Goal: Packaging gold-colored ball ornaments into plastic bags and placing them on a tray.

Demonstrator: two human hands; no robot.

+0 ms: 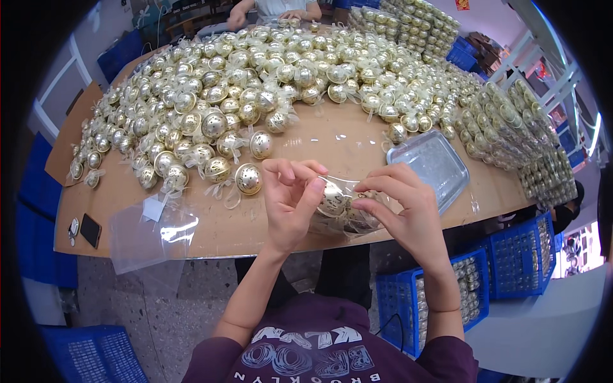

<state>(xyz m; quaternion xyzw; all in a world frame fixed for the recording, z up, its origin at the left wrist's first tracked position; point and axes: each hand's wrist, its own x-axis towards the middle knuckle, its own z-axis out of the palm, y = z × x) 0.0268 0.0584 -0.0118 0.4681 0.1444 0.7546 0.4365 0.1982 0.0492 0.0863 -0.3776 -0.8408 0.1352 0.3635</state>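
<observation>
Between my hands, at the table's front edge, is a clear plastic bag [338, 179] with gold ball ornaments [333, 199] inside. My left hand [290, 198] pinches the left side of the bag's upper edge between thumb and fingers. On the other side my right hand [399, 201] grips the bag's edge the same way, stretching the film between them. The lower part of the bag is partly hidden by my right fingers. Beyond my left hand a loose gold ball [248, 179] lies on the table, at the near side of a large heap of ribboned gold balls [214, 124].
A clear plastic tray [431, 167] lies right of my hands. Packed stacks of ornaments [507, 124] stand at the right edge. Flat plastic bags [150, 236] overhang the front left, near a phone [90, 230]. Blue crates [472, 293] stand below right. Another person's hand [236, 19] shows across the table.
</observation>
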